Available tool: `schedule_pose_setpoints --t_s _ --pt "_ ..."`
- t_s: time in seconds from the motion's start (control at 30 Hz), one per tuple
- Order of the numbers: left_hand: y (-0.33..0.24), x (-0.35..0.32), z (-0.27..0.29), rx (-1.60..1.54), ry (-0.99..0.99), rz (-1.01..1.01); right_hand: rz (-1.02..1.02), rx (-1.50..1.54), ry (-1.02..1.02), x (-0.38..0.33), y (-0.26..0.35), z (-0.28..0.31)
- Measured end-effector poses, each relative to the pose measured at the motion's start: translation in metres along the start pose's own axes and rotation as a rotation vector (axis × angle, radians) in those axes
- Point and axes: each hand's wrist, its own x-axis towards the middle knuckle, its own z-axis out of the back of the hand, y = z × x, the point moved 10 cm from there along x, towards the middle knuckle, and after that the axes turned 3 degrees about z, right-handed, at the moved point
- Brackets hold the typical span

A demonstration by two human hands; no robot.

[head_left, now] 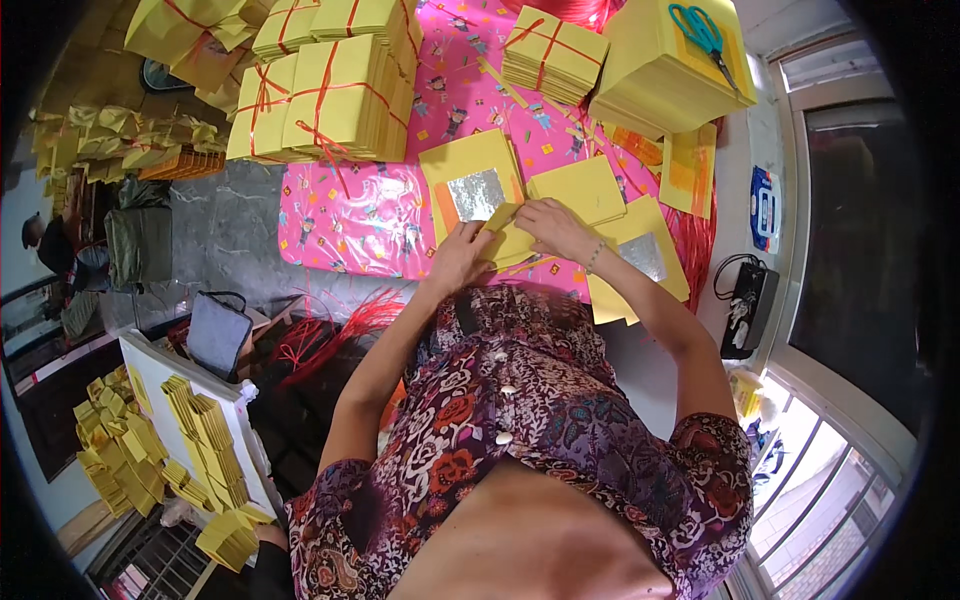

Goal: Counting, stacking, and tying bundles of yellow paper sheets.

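A folded yellow paper sheet (510, 238) is held at the centre of the view, pinched between both hands over a pink patterned tablecloth (360, 215). The left hand (462, 256) is closed on the sheet's edge at 7 o'clock of it; the right hand (552, 225) is pressed on it from 2 o'clock, fingers curled, with a bead bracelet (596, 257) seen at the wrist. A yellow sheet with a silver foil square (474, 185) is laid just beyond the hands at 12 o'clock. Another foil-marked sheet (645, 255) is seen at 3 o'clock. Bundles of yellow paper tied with red string (325, 100) are stacked at 10 o'clock. Teal-handled scissors (705, 38) are rested on a tall yellow stack (660, 80) at 1 o'clock.
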Motion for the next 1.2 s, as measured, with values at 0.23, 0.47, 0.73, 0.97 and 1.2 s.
schedule_pose_setpoints --t_s 0.23,0.47,0.73,0.97,1.2 --pt "0.011 0.003 0.005 -0.032 -0.016 0.005 0.000 -0.019 0.010 0.003 -0.008 -0.007" --pt "0.000 0.002 0.007 -0.013 -0.041 -0.038 -0.002 0.060 -0.043 -0.001 -0.008 0.007" --pt "0.007 -0.002 0.010 -0.081 -0.074 -0.027 -0.165 0.024 -0.080 -0.018 -0.018 0.019" --pt "0.002 -0.006 0.016 -0.076 -0.093 0.012 -0.057 -0.007 -0.082 -0.012 -0.007 0.016" --pt "-0.008 -0.008 0.009 0.127 -0.070 -0.121 -0.009 -0.035 0.025 0.007 -0.008 0.001"
